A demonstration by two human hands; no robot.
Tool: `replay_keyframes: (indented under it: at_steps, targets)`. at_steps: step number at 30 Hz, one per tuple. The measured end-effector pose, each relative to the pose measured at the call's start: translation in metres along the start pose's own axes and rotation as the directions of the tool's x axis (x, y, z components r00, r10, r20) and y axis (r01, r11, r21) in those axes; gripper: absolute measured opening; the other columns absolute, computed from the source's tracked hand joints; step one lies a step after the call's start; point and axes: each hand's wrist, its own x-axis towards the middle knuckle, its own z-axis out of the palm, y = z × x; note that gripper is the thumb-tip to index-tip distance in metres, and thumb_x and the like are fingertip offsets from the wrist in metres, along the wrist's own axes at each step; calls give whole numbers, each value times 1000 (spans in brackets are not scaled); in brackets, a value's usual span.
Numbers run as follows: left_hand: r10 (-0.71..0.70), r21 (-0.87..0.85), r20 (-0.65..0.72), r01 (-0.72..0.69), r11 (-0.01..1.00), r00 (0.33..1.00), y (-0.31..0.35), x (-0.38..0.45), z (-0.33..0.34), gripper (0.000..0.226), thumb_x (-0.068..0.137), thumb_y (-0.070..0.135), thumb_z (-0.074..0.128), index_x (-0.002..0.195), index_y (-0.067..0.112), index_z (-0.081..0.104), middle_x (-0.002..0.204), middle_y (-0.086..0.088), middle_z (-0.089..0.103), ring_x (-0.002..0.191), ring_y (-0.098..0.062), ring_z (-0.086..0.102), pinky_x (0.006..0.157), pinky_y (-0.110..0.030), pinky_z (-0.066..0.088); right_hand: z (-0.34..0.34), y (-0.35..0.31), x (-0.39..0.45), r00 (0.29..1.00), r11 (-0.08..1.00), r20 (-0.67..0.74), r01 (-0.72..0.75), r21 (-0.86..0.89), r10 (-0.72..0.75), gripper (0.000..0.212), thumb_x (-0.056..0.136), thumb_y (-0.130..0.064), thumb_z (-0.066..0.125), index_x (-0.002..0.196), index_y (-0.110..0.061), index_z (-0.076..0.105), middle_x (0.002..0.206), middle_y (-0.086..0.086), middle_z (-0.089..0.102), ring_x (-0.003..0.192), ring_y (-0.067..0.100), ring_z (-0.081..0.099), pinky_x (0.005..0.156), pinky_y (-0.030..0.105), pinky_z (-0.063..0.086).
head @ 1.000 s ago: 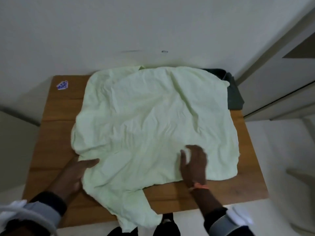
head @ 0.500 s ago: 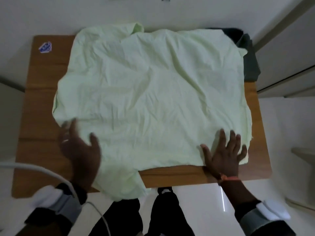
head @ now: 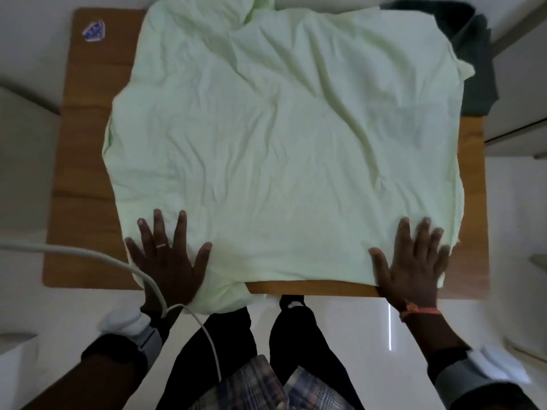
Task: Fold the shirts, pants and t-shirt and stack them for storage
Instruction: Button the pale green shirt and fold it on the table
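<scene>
A pale green garment [head: 281,143] lies spread and wrinkled over most of the wooden table [head: 80,179]. Its near left corner hangs over the table's front edge. My left hand [head: 168,258] lies flat with fingers spread on the garment's near left corner. My right hand [head: 411,264] lies flat with fingers spread on the near right corner, at the table's front edge. A dark green garment [head: 476,63] lies at the far right corner, partly under the pale one.
A small blue and white sticker [head: 94,31] sits on the table's far left corner. A white cable [head: 88,255] crosses my left wrist. White walls and a door frame border the table at the back and right. My legs stand below the front edge.
Both hands slid outward and now lie flat on the garment's near corners. The view has tilted further down over the table, and the cloth lies flatter.
</scene>
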Motion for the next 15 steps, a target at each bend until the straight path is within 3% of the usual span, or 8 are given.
replay_keyframes:
  at_steps: [4,7,9,12,15]
  targets:
    - [-66,-29,3,66,997,998,-17,-17,-6,75,101,61,39,163,21,28,170,-20,17,156,-45,17,121,-62,22,-2,22,-24,999,1000,35,4,9,-4,92,91,-71,32,163,-19,8,169,17,0,156,36,-3,123,61,4]
    - [30,-197,-68,-43,979,997,-34,-45,-19,71,91,53,65,144,7,51,156,-22,39,145,-47,37,115,-63,32,-11,35,-38,981,981,-35,192,40,-191,96,81,-70,52,151,-6,38,156,23,30,147,43,26,118,54,17]
    - [105,-225,-85,-122,967,991,-42,-62,-23,72,83,59,75,123,0,59,133,-24,54,127,-50,51,104,-60,39,-16,45,-45,945,948,-73,319,11,-318,81,80,-68,57,129,-3,57,136,21,46,127,45,43,106,53,30]
    - [287,-137,42,-279,950,957,-55,-85,-22,74,81,66,72,119,4,61,123,-21,60,119,-44,56,97,-55,40,-14,59,-52,897,900,-68,434,-40,-436,62,90,-60,51,110,-4,67,119,18,55,109,43,53,93,54,38]
    - [377,-159,23,-369,916,926,-62,-77,-22,41,88,35,70,123,13,67,125,-14,63,114,-42,60,95,-55,43,-18,64,-48,880,881,-36,473,-18,-473,49,91,-50,52,105,-7,71,113,15,62,105,41,58,90,52,40]
